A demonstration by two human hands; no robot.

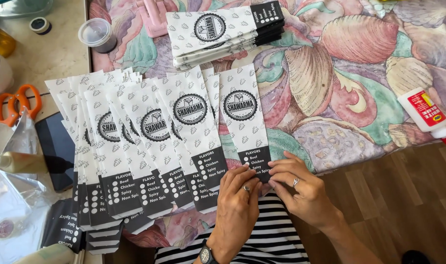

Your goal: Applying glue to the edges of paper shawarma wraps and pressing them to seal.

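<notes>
A fan of several long white paper sleeves (pixel 149 142) with black round emblems and black bottom bands lies spread across a shell-patterned cloth (pixel 330 73). The rightmost sleeve (pixel 242 117) lies flat. Its black bottom end is under the fingertips of both hands. My left hand (pixel 238 203), with a ring and a wristwatch, presses the sleeve's lower left edge. My right hand (pixel 301 188), also ringed, pinches the lower right corner. A neat stack of the same sleeves (pixel 218 32) rests at the top centre.
A white glue bottle with a red label and red tip (pixel 424 115) lies at the right. Orange-handled scissors (pixel 15 105), a dark phone (pixel 56 149), a lidded plastic cup (pixel 97 34), a tape roll (pixel 39 24) and clear plastic bags (pixel 12 205) sit at the left. Wooden floor (pixel 403 195) shows lower right.
</notes>
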